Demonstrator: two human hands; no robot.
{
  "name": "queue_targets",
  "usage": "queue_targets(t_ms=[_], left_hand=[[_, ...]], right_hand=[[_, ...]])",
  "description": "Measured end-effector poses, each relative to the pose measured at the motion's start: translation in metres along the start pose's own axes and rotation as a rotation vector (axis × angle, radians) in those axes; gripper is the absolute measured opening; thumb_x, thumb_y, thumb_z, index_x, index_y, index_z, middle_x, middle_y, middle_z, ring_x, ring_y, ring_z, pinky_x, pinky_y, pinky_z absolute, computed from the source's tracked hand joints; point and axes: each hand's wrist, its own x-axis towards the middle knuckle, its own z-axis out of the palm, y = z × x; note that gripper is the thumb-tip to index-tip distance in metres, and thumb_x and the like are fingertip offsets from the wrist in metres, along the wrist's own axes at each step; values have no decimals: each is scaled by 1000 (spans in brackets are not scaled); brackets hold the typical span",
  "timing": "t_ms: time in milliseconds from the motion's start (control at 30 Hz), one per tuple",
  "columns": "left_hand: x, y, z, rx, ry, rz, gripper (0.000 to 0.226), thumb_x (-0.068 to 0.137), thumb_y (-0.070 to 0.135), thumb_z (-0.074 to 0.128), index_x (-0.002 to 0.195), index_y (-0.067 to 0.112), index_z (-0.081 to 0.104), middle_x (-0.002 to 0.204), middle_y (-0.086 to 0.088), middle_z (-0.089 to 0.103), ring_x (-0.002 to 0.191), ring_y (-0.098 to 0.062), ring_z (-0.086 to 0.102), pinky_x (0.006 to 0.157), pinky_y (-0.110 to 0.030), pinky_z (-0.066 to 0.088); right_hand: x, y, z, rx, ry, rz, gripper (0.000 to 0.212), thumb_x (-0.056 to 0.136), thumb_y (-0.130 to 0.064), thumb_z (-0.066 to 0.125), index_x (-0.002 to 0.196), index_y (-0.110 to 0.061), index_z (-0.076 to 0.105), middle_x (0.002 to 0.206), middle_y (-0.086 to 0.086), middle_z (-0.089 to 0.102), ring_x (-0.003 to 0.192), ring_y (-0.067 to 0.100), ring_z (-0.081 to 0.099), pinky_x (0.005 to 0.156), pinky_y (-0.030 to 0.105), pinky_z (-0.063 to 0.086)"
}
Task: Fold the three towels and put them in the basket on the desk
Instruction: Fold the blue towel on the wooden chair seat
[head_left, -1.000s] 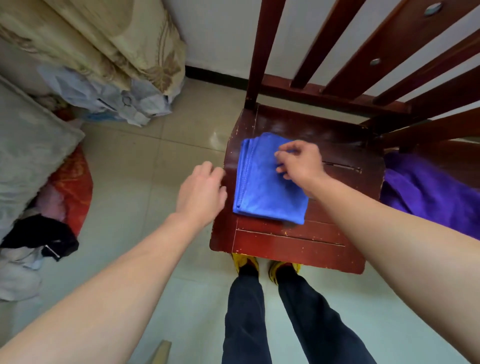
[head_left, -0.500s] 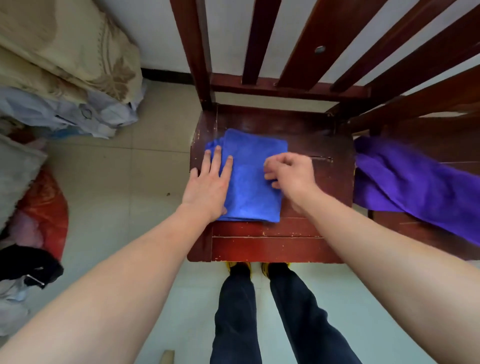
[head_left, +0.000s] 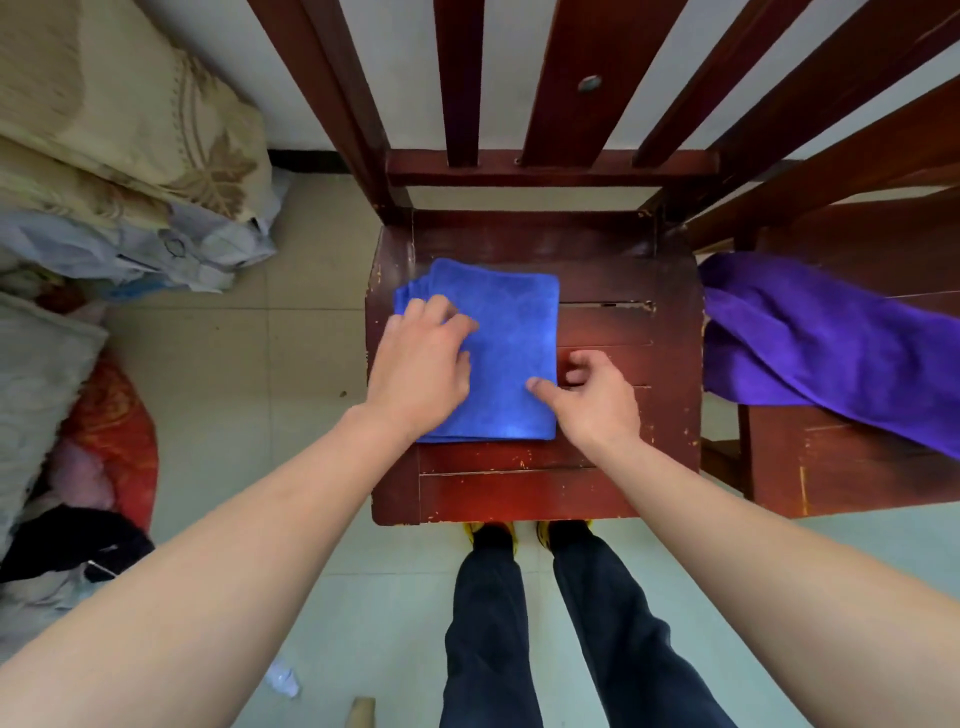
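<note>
No brand, label or writing readable anywhere in view.

Blue towel: 1 pc, folded to a rough square, several layers showing staggered at the far-left corner, plush nap, lying flat on the left half of the chair seat. Near edge is sitting neat and straight; right edge is running along the seat's middle.

Purple towel: 1 pc, unfolded, draping loose over the 2nd chair at right, well apart from the blue one.

Towels in view: 2. Third towel, basket and desk aren't showing.

Left hand: palm down, resting on the blue towel's left side, fingers curling in near the far-left corner; pressing, not clearly pinching — can't tell if any layer is caught under the fingers.

Right hand: sitting at the towel's right edge, thumb lying on top of the cloth, fingers curled loosely over the bare seat beside it; grip narrow, no fold lifted.

Chairs: 2, dark red wood, slatted backs, paint chipping along edges.

Person: standing at the seat's near edge, dark trousers, yellow shoes, 2 bare forearms.

Bedding pile: stacked on the floor at left, beige, grey and red.
</note>
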Motion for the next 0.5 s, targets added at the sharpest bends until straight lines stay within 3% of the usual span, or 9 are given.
queue_targets(t_ms=[67, 133, 233, 300, 400, 500], left_hand=[[12, 11, 6, -307, -41, -127, 38, 86, 1, 48, 120, 9, 63, 112, -9, 63, 108, -28, 57, 89, -35, 45], [24, 17, 11, -579, -144, -335, 41, 87, -5, 42, 122, 5, 61, 104, -8, 66, 101, -25, 61, 81, -27, 47], [37, 23, 10, -891, -213, -586, 27, 91, -2, 47, 115, 4, 58, 95, -10, 61, 73, -18, 58, 63, -26, 45], [41, 29, 6, -1017, -247, -673, 18, 94, 13, 53, 112, 9, 55, 97, -13, 62, 70, -16, 59, 62, -28, 48], [46, 41, 4, -1158, -284, -802, 49, 91, 49, 55, 122, 11, 49, 100, -17, 67, 82, -26, 68, 74, -37, 56], [55, 54, 0, -1190, -190, -921, 67, 76, 69, 59, 113, 15, 49, 92, -18, 68, 80, -30, 71, 68, -37, 59]], right_hand=[[-3, -8, 10, -195, -71, -2, 67, 67, -61, 73, 118, -24, 49, 107, -4, 63, 100, 24, 62, 75, 35, 46], [-2, -9, 20, -297, -123, 18, 62, 67, -58, 74, 109, -22, 46, 105, 0, 63, 100, 29, 62, 71, 34, 42], [9, -5, 13, -147, -154, 79, 39, 65, -43, 77, 93, -23, 58, 96, 2, 68, 95, 30, 65, 72, 34, 48], [14, 0, -6, -111, -110, 22, 27, 67, -34, 75, 84, -21, 58, 91, 4, 68, 92, 31, 65, 69, 32, 45], [15, 11, -35, -293, 22, -230, 27, 75, -24, 68, 96, -21, 52, 104, 6, 58, 98, 33, 57, 68, 34, 36], [7, 15, -50, -540, 149, -530, 35, 73, -16, 68, 103, -19, 49, 102, 5, 51, 96, 30, 52, 63, 36, 38]])
